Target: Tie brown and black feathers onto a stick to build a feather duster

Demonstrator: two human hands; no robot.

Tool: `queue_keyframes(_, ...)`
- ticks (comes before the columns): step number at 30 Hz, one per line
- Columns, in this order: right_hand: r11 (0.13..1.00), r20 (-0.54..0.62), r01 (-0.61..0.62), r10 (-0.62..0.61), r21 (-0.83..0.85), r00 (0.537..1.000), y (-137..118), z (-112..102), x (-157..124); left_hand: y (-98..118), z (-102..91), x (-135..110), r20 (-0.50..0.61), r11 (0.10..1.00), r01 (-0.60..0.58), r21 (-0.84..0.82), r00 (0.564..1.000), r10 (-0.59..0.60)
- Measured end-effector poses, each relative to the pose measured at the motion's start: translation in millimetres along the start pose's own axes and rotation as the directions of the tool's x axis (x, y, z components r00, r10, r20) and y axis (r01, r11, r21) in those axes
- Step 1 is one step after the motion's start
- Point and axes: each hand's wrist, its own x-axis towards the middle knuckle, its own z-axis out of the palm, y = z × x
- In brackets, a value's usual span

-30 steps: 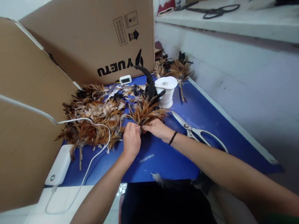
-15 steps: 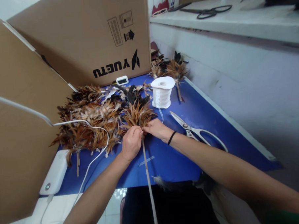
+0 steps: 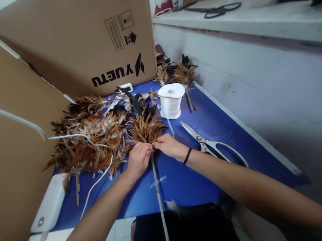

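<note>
A feather duster [image 3: 145, 128] with brown and black feathers points away from me, its thin stick [image 3: 159, 198] running back toward my lap. My left hand [image 3: 139, 158] is closed in a pinch at the base of the feathers. From the other side my right hand [image 3: 169, 145], a black band on its wrist, pinches the same spot. The fingertips of both hands meet there and hide the binding point. A white spool of clear ribbon [image 3: 171, 102] stands just beyond, its loose end trailing toward my right hand. Open-bladed or not I cannot tell, scissors [image 3: 204, 141] lie to the right.
Loose brown feathers [image 3: 95, 137] heap on the blue table [image 3: 190, 186] at left. A white cable [image 3: 89, 139] crosses above them, near a white power bank [image 3: 48, 203]. Large cardboard boxes [image 3: 74, 42] wall the back and left. More feather bundles [image 3: 184, 75] lie at the far corner.
The view has shifted slightly. Both hands stay at the base of the feathers; my left hand's fingers have turned to lie more toward the right hand.
</note>
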Motion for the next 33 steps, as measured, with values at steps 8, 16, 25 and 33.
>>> queue_keyframes(8, 0.996, 0.122, 0.038, -0.028, -0.081, 0.992, -12, -12, -14, -3, -0.7, 1, 0.026, 0.989, 0.142, -0.04, 0.99, -0.141)
queue_keyframes(16, 0.942, 0.097, 0.145, -0.12, -0.303, 0.988, -19, -18, -22, -2, -4.7, 3, 0.052, 0.966, 0.253, -0.046, 0.967, -0.251)
queue_keyframes(25, 0.884, 0.043, 0.186, -0.185, -0.429, 0.982, -30, -24, -42, -3, -8.9, 4, 0.107, 0.998, 0.05, 0.049, 0.993, -0.055)
queue_keyframes(33, 0.836, 0.062, 0.255, -0.258, -0.485, 0.964, -34, -15, -49, -4, -8.3, 5, 0.124, 0.991, -0.055, 0.121, 0.991, 0.04)
